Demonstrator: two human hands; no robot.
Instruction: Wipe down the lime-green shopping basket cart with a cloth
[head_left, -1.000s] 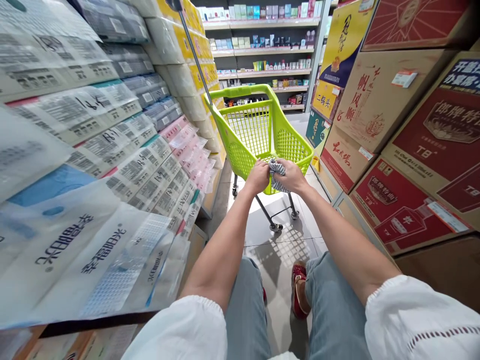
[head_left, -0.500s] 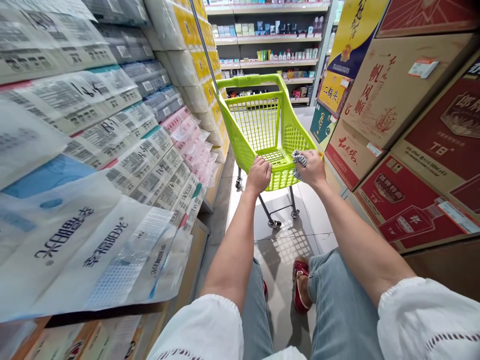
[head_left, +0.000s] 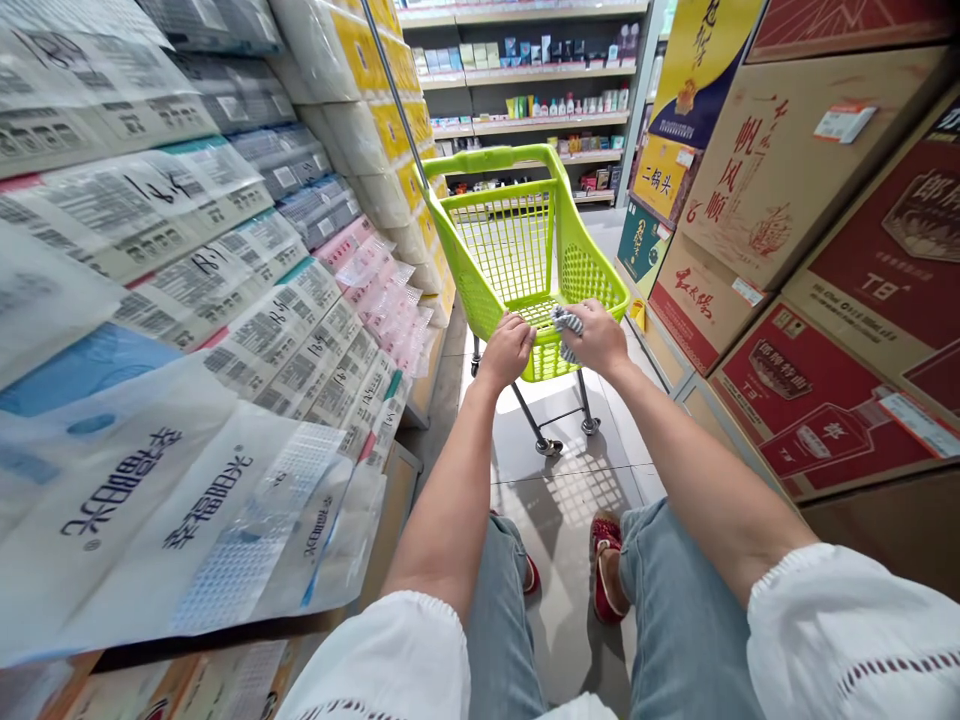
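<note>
While the left hand (head_left: pixel 508 350) clenches the near rim of the lime-green plastic shopping cart (head_left: pixel 517 240) and the right hand (head_left: pixel 596 338) grips a blue-and-white striped cloth (head_left: pixel 566 323) against it, an uneven shove could swing the cart into the stacked cardboard cartons (head_left: pixel 757 180).

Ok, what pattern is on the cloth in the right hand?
The cloth is blue-and-white striped, shown best in the head view.

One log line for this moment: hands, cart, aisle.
left hand: grips cart rim | right hand: holds cloth on rim | aisle left: tissue packs | aisle right: cartons
</note>
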